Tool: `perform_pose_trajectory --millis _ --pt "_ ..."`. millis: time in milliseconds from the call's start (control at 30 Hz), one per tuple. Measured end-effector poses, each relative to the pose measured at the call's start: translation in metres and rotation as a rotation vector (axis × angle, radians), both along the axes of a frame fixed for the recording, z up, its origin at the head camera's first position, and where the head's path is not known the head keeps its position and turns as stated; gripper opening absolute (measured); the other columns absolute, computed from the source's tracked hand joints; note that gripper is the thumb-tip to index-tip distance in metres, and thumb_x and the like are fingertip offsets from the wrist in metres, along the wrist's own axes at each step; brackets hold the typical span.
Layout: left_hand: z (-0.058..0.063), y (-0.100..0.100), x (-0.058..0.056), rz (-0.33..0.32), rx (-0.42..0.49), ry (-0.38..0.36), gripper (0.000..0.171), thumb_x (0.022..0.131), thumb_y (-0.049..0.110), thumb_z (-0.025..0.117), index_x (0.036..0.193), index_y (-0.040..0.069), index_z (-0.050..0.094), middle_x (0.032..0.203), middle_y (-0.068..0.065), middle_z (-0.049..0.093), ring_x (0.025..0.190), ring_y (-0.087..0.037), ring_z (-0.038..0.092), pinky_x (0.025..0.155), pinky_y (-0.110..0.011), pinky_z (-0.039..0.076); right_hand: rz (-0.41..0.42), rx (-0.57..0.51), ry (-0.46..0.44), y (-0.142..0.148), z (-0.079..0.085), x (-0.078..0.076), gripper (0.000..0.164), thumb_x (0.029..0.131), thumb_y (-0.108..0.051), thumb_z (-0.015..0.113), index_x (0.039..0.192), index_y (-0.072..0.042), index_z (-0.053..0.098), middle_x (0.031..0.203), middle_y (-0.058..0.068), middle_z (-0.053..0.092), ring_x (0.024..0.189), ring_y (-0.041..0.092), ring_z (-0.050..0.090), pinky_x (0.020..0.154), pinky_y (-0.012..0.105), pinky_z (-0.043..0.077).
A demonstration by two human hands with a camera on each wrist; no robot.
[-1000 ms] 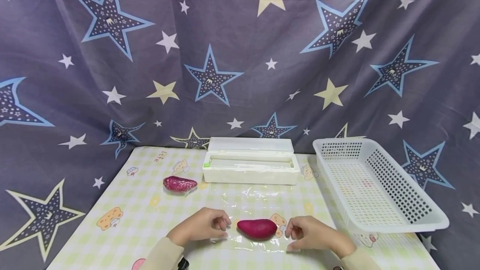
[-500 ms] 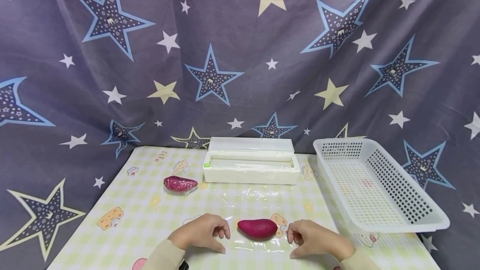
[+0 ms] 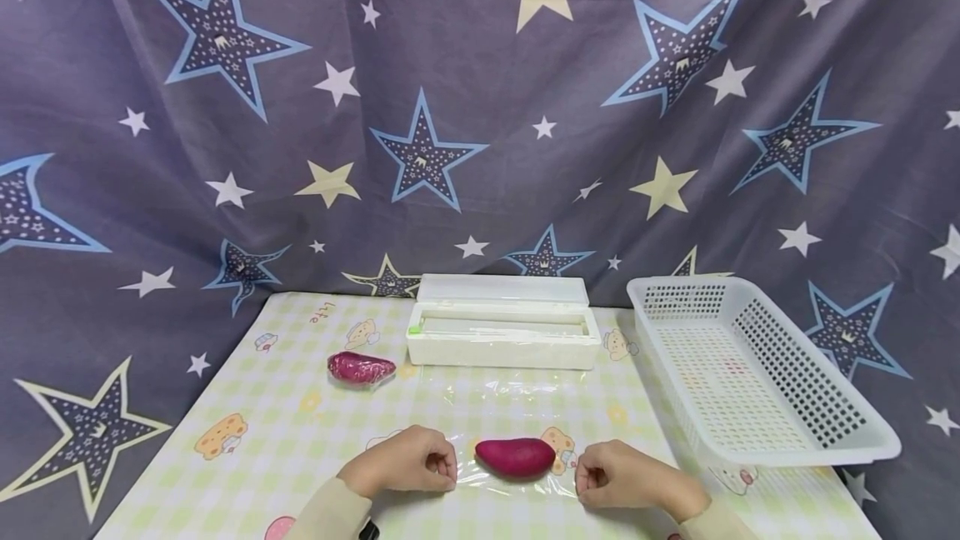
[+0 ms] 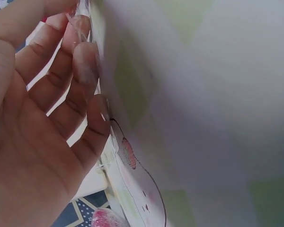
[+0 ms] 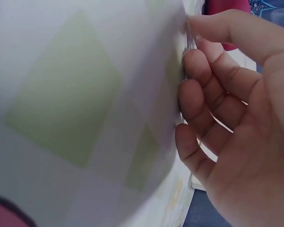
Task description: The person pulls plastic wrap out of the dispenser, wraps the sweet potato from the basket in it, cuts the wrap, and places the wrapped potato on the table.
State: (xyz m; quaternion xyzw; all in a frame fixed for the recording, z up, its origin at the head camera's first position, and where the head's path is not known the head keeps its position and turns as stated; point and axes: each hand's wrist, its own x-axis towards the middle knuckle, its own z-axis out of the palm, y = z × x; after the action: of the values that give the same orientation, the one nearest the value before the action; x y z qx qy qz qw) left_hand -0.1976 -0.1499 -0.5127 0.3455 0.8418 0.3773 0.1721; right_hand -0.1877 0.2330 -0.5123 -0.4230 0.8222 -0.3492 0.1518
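A red-purple sweet potato (image 3: 516, 457) lies on a sheet of clear cling film (image 3: 498, 390) that reaches from the white box toward the person. On its left side, my left hand (image 3: 405, 461) pinches the film's near edge between thumb and fingers; crinkled film shows at the fingertips in the left wrist view. On the other side my right hand (image 3: 628, 475) pinches the near right part of the film, thumb against index finger, close to the tabletop. Gathered film shows at that thumb tip in the right wrist view.
The long white cling film box (image 3: 502, 350) stands at the back with its lid raised and a roll inside. A wrapped sweet potato (image 3: 361, 367) lies at the left. A white perforated basket (image 3: 757, 382) stands at the right edge of the checked tablecloth (image 3: 277, 407).
Both hands were loosely open beside the sweet potato half a second ago; now thumbs and fingers have closed on the film's near edge. The sweet potato, box and basket have not moved.
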Motion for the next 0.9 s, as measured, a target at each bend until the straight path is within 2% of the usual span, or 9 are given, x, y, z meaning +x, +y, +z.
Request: perform_pose_trajectory --millis 133,233,333,433,533,700,900 --pt "0.0000 -0.0004 -0.0003 -0.009 -0.001 -0.001 0.017 0.079 0.015 0.087 0.083 0.015 0.070 0.074 0.009 0.061 0.067 0.002 0.051 0.064 -0.018 0.049 0.002 -0.024 0.004 -0.0010 0.0003 -0.0009 0.017 0.086 0.001 0.068 0.082 -0.014 0.062 0.074 -0.016 0.052 0.066 -0.008 0.044 0.058 0.016 0.048" --pt "0.0000 -0.0005 -0.0002 -0.008 0.001 -0.002 0.014 0.081 0.014 0.085 0.082 0.015 0.070 0.073 0.011 0.060 0.066 0.002 0.051 0.063 -0.018 0.049 -0.001 -0.036 -0.008 -0.0015 0.0008 -0.0011 0.017 0.087 0.002 0.066 0.081 -0.013 0.060 0.073 -0.017 0.050 0.063 -0.007 0.042 0.057 0.015 0.045" --pt "0.0000 -0.0004 -0.0003 -0.004 0.005 -0.006 0.012 0.086 0.012 0.080 0.080 0.017 0.070 0.071 0.014 0.059 0.064 0.002 0.051 0.063 -0.018 0.049 -0.021 -0.033 -0.071 -0.0013 0.0012 -0.0002 0.013 0.089 -0.008 0.073 0.085 -0.011 0.061 0.074 -0.013 0.051 0.064 -0.005 0.043 0.057 0.015 0.044" --pt "-0.0008 -0.0012 -0.0010 0.003 0.004 -0.014 0.013 0.086 0.013 0.079 0.080 0.019 0.069 0.070 0.014 0.059 0.063 0.002 0.051 0.062 -0.018 0.048 -0.038 -0.019 -0.123 -0.0010 0.0011 0.0006 0.024 0.084 -0.021 0.082 0.089 -0.011 0.061 0.074 -0.006 0.054 0.065 -0.004 0.044 0.057 0.016 0.044" --pt "-0.0019 -0.0016 -0.0022 0.009 0.014 -0.028 0.014 0.087 0.012 0.079 0.080 0.019 0.069 0.069 0.013 0.059 0.062 0.001 0.052 0.060 -0.018 0.048 -0.034 0.006 -0.080 -0.0009 0.0009 0.0010 0.026 0.082 -0.023 0.084 0.089 -0.013 0.061 0.074 -0.002 0.055 0.067 -0.003 0.044 0.058 0.017 0.044" --pt "-0.0031 -0.0019 -0.0035 -0.007 0.040 -0.022 0.014 0.087 0.011 0.078 0.081 0.020 0.069 0.069 0.013 0.060 0.061 0.000 0.052 0.059 -0.019 0.049 -0.026 0.034 0.027 -0.0001 -0.0006 0.0017 0.013 0.088 -0.013 0.076 0.083 -0.018 0.065 0.076 -0.010 0.054 0.070 -0.004 0.045 0.062 0.017 0.046" --pt "0.0004 -0.0009 -0.0054 -0.006 0.057 -0.020 0.011 0.088 0.010 0.075 0.083 0.017 0.069 0.073 0.012 0.061 0.066 -0.001 0.054 0.064 -0.020 0.050 -0.019 -0.022 0.023 -0.0008 -0.0009 0.0012 0.017 0.088 0.000 0.068 0.082 -0.015 0.062 0.074 -0.015 0.051 0.065 -0.006 0.043 0.058 0.016 0.046"
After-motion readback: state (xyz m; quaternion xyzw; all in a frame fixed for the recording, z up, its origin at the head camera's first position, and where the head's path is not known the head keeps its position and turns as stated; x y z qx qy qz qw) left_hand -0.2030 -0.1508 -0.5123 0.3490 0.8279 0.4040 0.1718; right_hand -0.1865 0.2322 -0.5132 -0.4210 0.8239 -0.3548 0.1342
